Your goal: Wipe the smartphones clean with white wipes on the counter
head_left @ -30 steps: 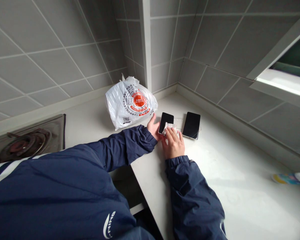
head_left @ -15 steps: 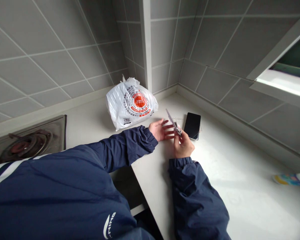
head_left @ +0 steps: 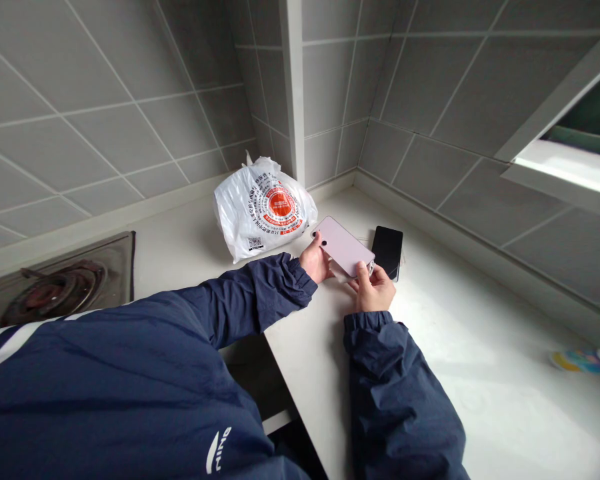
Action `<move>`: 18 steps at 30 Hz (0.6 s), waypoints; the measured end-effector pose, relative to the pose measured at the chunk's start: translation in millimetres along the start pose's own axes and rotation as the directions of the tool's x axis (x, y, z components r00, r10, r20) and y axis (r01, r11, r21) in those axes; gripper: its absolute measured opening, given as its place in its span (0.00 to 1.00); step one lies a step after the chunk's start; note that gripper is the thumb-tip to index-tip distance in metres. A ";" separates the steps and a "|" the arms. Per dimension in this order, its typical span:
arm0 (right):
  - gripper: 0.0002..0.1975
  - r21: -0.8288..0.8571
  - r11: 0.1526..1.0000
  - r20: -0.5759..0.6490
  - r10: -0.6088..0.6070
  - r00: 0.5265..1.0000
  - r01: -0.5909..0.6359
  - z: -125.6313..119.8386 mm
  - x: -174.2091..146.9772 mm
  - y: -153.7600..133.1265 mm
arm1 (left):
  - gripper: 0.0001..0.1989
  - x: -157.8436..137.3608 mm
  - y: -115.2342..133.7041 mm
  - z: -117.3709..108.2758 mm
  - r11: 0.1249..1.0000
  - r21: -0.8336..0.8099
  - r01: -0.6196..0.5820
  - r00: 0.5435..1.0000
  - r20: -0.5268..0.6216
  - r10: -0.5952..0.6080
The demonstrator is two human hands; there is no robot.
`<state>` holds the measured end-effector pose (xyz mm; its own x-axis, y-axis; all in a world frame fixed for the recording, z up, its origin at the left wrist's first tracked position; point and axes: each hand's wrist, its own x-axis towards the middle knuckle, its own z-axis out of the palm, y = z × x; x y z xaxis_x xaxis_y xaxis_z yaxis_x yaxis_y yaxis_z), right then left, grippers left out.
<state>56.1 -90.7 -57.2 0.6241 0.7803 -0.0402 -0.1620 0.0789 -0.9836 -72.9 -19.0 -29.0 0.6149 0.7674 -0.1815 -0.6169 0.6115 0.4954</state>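
A pink phone (head_left: 343, 247) is held between my two hands above the counter, its back with two dark camera lenses facing up. My left hand (head_left: 315, 259) is closed on its left end, with the other fingers partly hidden beneath. At the opposite end, my right hand (head_left: 373, 285) pinches the phone, thumb on top. By the right fingers is a small silvery item (head_left: 371, 268), too small to name. Just right of the phone lies a black-screened phone (head_left: 387, 250) flat on the counter.
A white plastic bag (head_left: 265, 210) with red and black print stands near the wall corner. To the left is a gas burner (head_left: 55, 290). A colourful item (head_left: 583, 361) lies at the right on the white counter (head_left: 430, 320). Tiled walls close off the back.
The pink phone has turned from edge-on to back-up. My left hand, open beside it before, now grips its left end. The right hand has shifted slightly right.
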 end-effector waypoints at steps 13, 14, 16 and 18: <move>0.25 -0.299 0.954 0.128 0.022 0.992 0.018 -2.1 -4.3 -17.2 | 0.41 -2.1 6.3 13.0 0.996 -0.057 -0.067 0.997 0.026 0.069; 0.25 -0.331 0.943 0.133 0.008 0.991 0.037 -1.6 -5.4 -18.8 | 0.42 -1.9 7.2 12.1 0.997 -0.057 -0.052 0.998 0.042 0.054; 0.25 -0.392 0.916 0.138 -0.034 0.990 0.086 -0.4 -7.2 -21.2 | 0.40 -2.0 8.5 11.7 0.998 -0.054 -0.024 0.998 0.059 0.027; 0.26 -0.434 0.890 0.152 -0.084 0.985 0.143 0.7 -9.0 -22.9 | 0.38 -3.1 9.6 12.9 0.998 -0.055 -0.004 0.999 0.037 0.006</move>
<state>53.7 -99.1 -34.2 0.5123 0.8559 0.0699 0.2768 -0.0875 -0.9569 -74.3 -17.9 -12.6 0.6290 0.7633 -0.1474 -0.6452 0.6183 0.4488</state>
